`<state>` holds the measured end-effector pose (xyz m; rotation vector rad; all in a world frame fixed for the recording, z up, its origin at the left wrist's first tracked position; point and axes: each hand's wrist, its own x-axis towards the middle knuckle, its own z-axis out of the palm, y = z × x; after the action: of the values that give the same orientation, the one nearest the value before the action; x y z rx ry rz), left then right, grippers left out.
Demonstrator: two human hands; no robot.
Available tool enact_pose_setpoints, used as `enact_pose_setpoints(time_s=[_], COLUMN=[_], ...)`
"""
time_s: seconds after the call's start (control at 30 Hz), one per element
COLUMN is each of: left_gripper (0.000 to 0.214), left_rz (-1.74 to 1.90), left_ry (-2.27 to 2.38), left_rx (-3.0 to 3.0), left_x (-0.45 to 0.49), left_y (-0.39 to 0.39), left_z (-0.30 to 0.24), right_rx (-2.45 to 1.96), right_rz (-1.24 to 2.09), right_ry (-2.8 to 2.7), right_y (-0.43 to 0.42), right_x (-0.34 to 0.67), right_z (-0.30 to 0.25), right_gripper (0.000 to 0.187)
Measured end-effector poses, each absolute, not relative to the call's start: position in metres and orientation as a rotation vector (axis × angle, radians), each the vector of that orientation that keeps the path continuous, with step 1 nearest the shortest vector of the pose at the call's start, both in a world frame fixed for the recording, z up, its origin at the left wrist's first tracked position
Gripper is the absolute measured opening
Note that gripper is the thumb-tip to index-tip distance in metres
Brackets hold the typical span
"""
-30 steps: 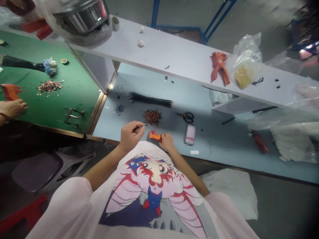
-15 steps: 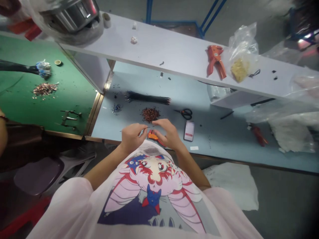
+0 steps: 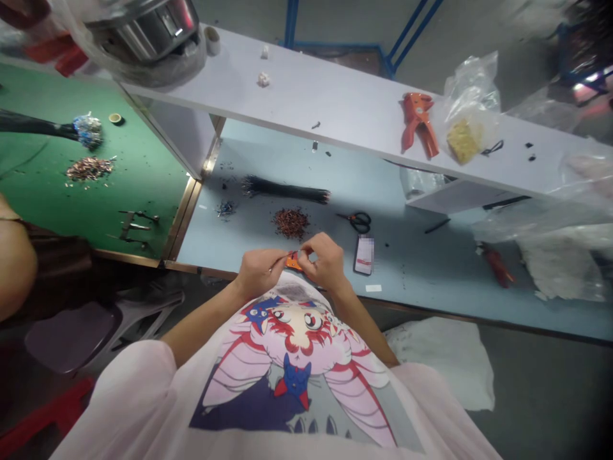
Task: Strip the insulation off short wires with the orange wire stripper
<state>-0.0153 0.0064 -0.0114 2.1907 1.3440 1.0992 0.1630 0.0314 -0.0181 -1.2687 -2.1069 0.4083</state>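
Note:
My left hand (image 3: 261, 271) is closed in a pinch at the table's front edge, with a thin dark wire at its fingertips, barely visible. Thumb and forefinger meet on my right hand (image 3: 324, 263) too; what they pinch, if anything, is too small to make out. Between the two hands lies an orange hand tool (image 3: 293, 262), partly covered by the right fingers. Just beyond them is a pile of short copper-coloured pieces (image 3: 290, 223). Farther back stretches a bundle of black wires (image 3: 287, 188) with bared ends.
Right of my hands are black-handled scissors (image 3: 359, 222) and a phone (image 3: 364, 255). A raised white shelf (image 3: 335, 96) crosses the back, bearing orange cutters (image 3: 418, 124) and a plastic bag (image 3: 472, 102). At far left, another person's arm (image 3: 14, 262) shows beside a green table (image 3: 143, 166).
My right hand has gone from spread thumb and forefinger to a pinch. Both hands have drawn slightly toward my body, and the wire at the left fingertips shows less.

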Motion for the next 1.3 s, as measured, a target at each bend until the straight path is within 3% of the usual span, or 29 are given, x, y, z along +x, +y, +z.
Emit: enact_pose_setpoints(time_s=[0.63, 0.83, 1.0, 1.3], left_gripper=[0.017, 0.021, 0.018, 0.013], left_rz=[1.083, 0.695, 0.798, 0.955], left_ry=[1.330, 1.246, 1.222, 1.426], left_rx=[2.088, 1.844, 1.583, 1.951], left_x=[-0.026, -0.022, -0.010, -0.010], left_y=[0.016, 0.025, 0.017, 0.011], left_z=[-0.009, -0.001, 0.004, 0.009], right_rx=[-1.128, -1.037, -1.023, -1.142], right_rz=[0.173, 0.340, 0.541, 0.841], right_ry=[-2.014, -2.148, -2.052, -1.895], right_y=[0.044, 0.037, 0.031, 0.024], right_x=[0.176, 0.176, 0.172, 0.171], right_z=[-0.005, -0.003, -0.004, 0.002], right_gripper=[0.014, 0.016, 0.017, 0.042])
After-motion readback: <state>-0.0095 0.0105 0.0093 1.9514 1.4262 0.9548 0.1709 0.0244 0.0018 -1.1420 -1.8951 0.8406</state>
